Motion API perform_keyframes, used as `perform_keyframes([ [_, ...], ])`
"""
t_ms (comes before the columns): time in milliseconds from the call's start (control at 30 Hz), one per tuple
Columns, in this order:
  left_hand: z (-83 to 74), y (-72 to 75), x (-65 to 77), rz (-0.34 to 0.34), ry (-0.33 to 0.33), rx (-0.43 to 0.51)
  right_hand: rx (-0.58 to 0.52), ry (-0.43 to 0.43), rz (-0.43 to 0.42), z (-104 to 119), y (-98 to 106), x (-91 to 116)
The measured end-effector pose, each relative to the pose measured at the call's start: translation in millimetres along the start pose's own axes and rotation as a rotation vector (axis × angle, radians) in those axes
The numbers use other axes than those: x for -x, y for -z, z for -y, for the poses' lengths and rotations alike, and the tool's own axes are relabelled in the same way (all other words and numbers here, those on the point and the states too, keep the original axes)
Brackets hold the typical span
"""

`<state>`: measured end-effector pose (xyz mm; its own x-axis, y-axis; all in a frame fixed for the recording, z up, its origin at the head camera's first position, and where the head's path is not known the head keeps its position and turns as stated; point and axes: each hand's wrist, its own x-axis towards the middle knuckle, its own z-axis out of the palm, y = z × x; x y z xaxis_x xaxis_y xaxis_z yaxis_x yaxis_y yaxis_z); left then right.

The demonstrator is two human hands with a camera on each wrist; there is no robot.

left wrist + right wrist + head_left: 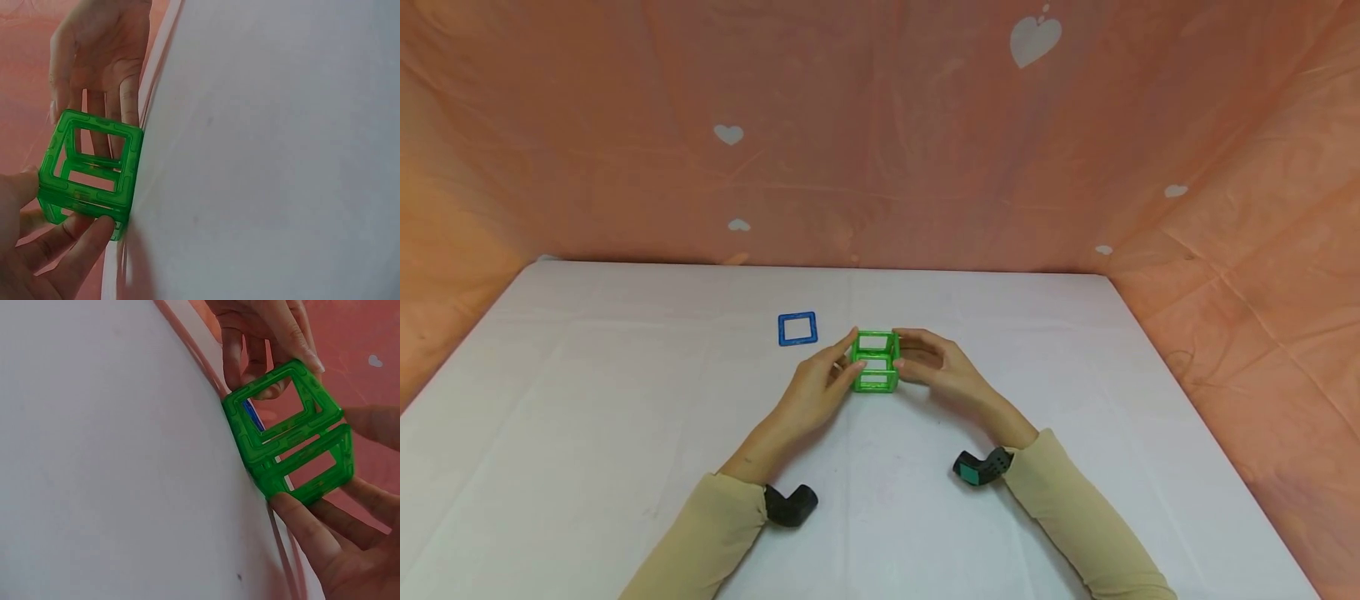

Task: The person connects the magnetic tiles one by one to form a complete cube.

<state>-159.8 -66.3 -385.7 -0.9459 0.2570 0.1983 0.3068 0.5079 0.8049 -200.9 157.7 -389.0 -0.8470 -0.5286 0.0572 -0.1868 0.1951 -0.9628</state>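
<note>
A box built of green see-through magnetic tiles [875, 389], each an open square frame, is held between the two hands over the white table. The left hand [808, 393] grips its left side, thumb at the near side and fingers farther back. On the opposite side, the right hand [953, 377] holds the box by thumb and fingertips. The left wrist view shows one square face of the green box [84, 190] toward the camera. From the right wrist, two frames of the green box [275, 450] meet at an angle. Part of the box is hidden behind fingers.
A blue square magnetic tile [781, 331] lies flat on the white table [625, 392], beyond the left hand. Orange cloth [880, 200] with pale hearts hangs behind the table and along its sides. Both wrists carry dark camera mounts [792, 507] close above the tabletop.
</note>
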Motion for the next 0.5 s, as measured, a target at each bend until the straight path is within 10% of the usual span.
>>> perform_keyframes([
  [500,-1.1,-1.0,0.8,0.010,-0.019,-0.023,0.063,0.032,0.018,-2.2,0.6,0.7],
])
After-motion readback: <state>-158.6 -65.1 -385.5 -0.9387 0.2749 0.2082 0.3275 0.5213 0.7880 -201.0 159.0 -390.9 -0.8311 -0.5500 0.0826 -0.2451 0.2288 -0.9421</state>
